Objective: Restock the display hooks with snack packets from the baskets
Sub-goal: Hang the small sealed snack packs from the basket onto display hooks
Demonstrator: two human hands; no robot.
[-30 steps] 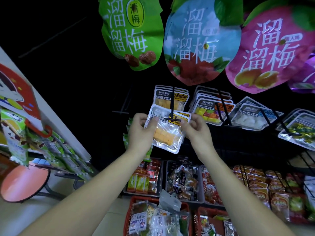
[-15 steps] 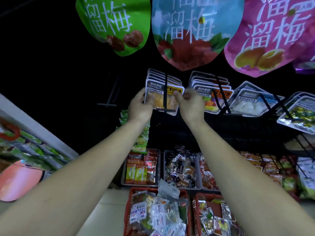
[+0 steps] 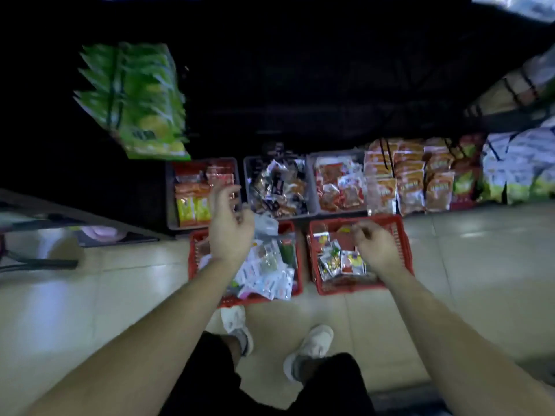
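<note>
L hand (image 3: pixel 231 232), R hand (image 3: pixel 377 250) dropped down over baskets (image 3: pixel 401 234)

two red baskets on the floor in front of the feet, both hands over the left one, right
Not quite. In the head view only the left hand is over the left basket; the right hand is over the right basket. The rest holds: both baskets are red and sit on the floor in front of the feet.
</note>
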